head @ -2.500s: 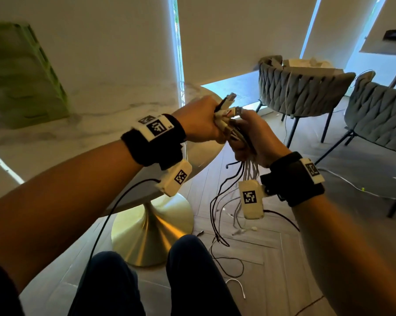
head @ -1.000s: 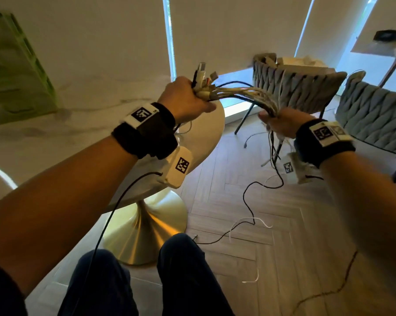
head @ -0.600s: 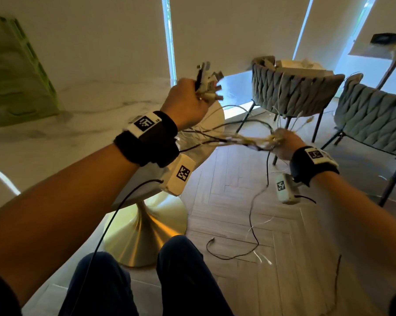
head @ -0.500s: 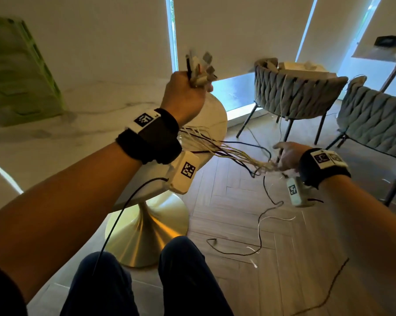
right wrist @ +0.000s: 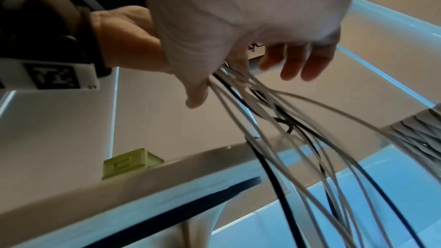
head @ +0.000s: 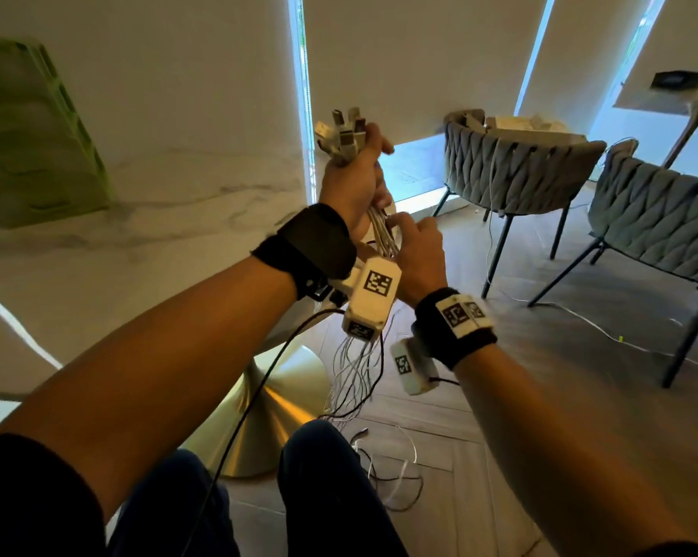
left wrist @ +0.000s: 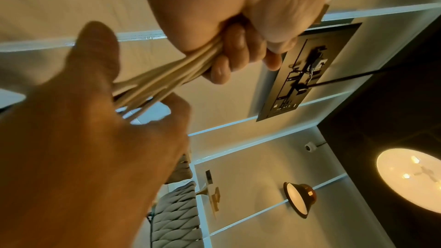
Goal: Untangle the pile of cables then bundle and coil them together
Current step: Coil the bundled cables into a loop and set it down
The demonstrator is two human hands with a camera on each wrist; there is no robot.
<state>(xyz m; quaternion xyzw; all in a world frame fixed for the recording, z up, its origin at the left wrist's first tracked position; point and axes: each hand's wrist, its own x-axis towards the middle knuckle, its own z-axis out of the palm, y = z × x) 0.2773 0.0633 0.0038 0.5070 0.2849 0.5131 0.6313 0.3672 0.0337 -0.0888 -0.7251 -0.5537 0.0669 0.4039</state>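
Several cables (head: 382,231), plugs gathered upward in the left hand (head: 353,182) whose fingers (left wrist: 235,52) clamp them, hang loose to the floor (head: 479,456) beside the marble surface (head: 138,243), while the right hand (head: 417,251) with fingers (right wrist: 296,63) loosely spread combs them just below; coiling remains undone.

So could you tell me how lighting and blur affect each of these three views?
Head view: bright window strips backlight the scene, leaving the forearms dark; the plugs stay sharp. Left wrist view: warm cast, a ceiling lamp glares, the right hand is soft. Right wrist view: cables streak with motion blur.
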